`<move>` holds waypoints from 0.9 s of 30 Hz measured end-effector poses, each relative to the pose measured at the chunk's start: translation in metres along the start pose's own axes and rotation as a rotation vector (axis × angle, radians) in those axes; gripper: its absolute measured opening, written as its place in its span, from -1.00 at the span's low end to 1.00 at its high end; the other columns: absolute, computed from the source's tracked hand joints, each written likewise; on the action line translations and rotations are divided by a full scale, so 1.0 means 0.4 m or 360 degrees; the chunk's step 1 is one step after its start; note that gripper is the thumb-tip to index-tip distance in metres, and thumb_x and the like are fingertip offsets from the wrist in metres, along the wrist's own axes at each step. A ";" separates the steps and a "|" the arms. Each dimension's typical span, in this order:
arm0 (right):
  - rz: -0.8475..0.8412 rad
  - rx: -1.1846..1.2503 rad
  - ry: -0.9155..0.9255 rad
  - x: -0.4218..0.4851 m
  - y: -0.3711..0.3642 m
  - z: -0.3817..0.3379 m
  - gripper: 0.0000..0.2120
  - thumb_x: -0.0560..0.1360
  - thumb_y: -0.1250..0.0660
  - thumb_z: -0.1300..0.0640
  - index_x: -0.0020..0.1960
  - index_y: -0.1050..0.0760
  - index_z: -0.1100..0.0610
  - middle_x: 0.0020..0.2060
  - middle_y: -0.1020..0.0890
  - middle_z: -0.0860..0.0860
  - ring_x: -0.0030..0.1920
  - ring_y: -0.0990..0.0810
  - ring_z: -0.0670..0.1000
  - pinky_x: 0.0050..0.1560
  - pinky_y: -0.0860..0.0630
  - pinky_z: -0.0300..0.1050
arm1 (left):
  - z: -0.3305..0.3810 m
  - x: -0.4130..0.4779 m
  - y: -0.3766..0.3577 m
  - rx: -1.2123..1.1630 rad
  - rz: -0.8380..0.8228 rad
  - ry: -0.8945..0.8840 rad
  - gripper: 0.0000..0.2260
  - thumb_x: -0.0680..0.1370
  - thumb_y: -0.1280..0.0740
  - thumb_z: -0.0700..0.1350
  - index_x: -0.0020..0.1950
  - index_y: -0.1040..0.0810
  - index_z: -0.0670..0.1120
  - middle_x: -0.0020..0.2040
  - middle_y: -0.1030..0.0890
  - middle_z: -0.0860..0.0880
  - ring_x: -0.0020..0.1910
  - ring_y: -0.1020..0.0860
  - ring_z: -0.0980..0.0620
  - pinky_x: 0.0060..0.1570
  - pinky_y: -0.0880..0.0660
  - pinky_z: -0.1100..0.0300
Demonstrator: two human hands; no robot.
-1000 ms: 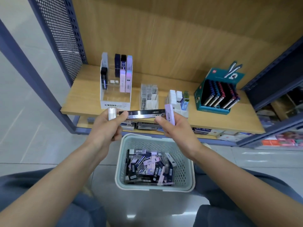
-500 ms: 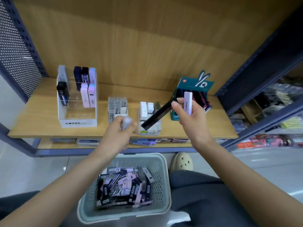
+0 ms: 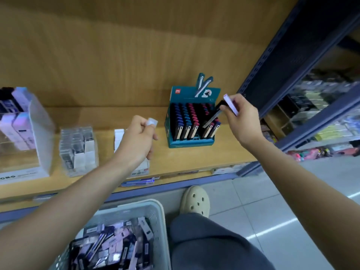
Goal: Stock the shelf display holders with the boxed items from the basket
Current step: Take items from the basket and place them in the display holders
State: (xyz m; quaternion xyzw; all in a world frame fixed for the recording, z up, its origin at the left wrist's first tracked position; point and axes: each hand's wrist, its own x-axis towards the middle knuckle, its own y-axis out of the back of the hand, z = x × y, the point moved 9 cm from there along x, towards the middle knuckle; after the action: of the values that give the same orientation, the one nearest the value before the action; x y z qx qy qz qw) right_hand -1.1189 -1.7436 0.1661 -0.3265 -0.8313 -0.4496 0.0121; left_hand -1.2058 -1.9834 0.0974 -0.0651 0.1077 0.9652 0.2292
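Right hand [image 3: 241,121]: raised over the shelf at 2 o'clock of the view, fingers curled. It pinches two items together, a slim lilac rectangular box [image 3: 230,105] uppermost and a slim black rectangular box [image 3: 213,115] below it. The black box is tilted, with its lower end at the right-hand rows of the teal cardboard display holder [image 3: 190,142]. Whether that end is seated in a slot cannot be told.

Left hand [image 3: 136,139]: at the centre of the view, at 9 o'clock of the teal holder and apart from it. Its fingers are closed round a small pale box [image 3: 152,121], one end of which shows above the fist.

The teal holder stands on the light wooden shelf [image 3: 185,158] and carries rows of dark boxes with blue and red markings.

At 9 o'clock on the shelf stands a clear plastic compartment holder [image 3: 78,149]. Beyond it, at the frame edge, is a white display stand [image 3: 42,133] with lilac boxes.

The pale grey-green perforated plastic basket [image 3: 153,209] sits on the floor at 7 o'clock. It holds a loose heap of black and lilac boxed items [image 3: 111,248].

A cream clog [image 3: 194,201] shows at 6 o'clock, beside the basket.
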 end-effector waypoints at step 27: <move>-0.0104 -0.0266 0.0074 0.179 -0.185 0.131 -0.86 0.54 -0.25 0.24 0.06 -0.50 0.09 -0.24 -0.61 -0.11 -0.29 -0.51 0.01 -0.38 -0.34 -0.13 | 0.020 0.181 -0.179 0.0176 -0.0063 -0.0125 -0.84 0.64 -0.12 -0.14 -0.15 -0.31 -0.07 -0.23 -0.52 -0.03 -0.46 -0.37 0.02 -0.52 -0.33 0.18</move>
State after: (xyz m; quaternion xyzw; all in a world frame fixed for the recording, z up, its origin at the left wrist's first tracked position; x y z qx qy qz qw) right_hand -1.2017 -1.6942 0.1027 -0.2885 -0.8007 -0.5249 -0.0106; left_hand -1.2378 -1.8881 0.0796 -0.0167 0.1505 0.9549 0.2554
